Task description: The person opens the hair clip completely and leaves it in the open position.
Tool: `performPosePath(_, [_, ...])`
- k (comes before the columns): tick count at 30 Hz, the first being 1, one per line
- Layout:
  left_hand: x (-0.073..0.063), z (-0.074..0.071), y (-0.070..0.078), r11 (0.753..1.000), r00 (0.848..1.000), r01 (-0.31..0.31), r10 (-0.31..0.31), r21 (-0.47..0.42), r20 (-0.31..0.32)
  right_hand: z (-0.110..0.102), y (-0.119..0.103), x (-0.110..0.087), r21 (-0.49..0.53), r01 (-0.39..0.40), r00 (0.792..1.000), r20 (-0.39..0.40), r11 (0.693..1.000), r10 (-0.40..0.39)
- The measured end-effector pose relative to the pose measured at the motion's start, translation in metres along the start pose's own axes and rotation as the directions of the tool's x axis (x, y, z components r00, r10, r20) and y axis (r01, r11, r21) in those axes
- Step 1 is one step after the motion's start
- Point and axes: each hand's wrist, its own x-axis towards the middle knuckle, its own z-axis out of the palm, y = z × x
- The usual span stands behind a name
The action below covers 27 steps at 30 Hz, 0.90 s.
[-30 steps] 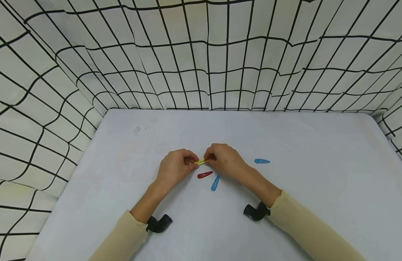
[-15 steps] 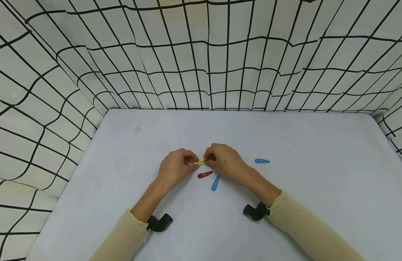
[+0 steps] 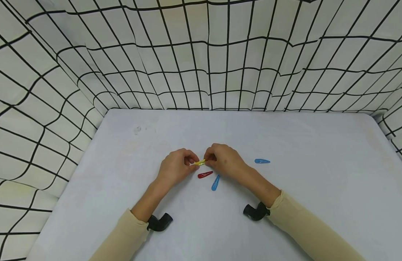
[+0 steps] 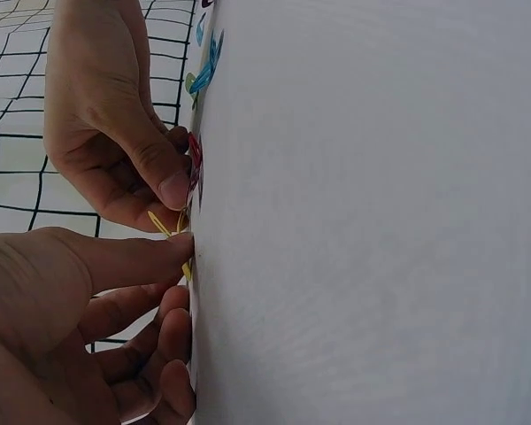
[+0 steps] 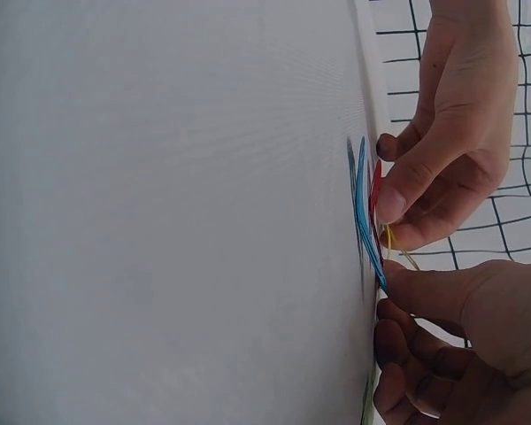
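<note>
A yellow snap hair clip (image 3: 200, 162) is held between both hands just over the white table. My left hand (image 3: 175, 167) pinches its left end with thumb and fingertips. The fingertips of my right hand (image 3: 225, 159) pinch the other end. In the left wrist view the yellow clip (image 4: 161, 224) has its two arms spread apart; fingers cover part of it. Nearer the person lie a red hair clip (image 3: 205, 174) and a blue hair clip (image 3: 215, 183). A second blue hair clip (image 3: 262, 161) lies to the right of the right hand.
A white table (image 3: 302, 145) spreads under the hands, with black-gridded white cloth (image 3: 217, 81) behind and at the sides. Black curved pieces (image 3: 160, 222) sit at both wrists. A green clip (image 4: 192, 84) shows at the edge of the wrist views.
The yellow hair clip has shifted very slightly between the fingertips. Both hands and the clips on the table stay in place.
</note>
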Motion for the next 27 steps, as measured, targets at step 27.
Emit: performPosePath(27, [-0.006,-0.002,0.004,0.999,0.998,-0.042,0.043,0.012,-0.053,-0.012,-0.002,-0.011,0.023,0.006,0.998,-0.056,1.000,-0.005])
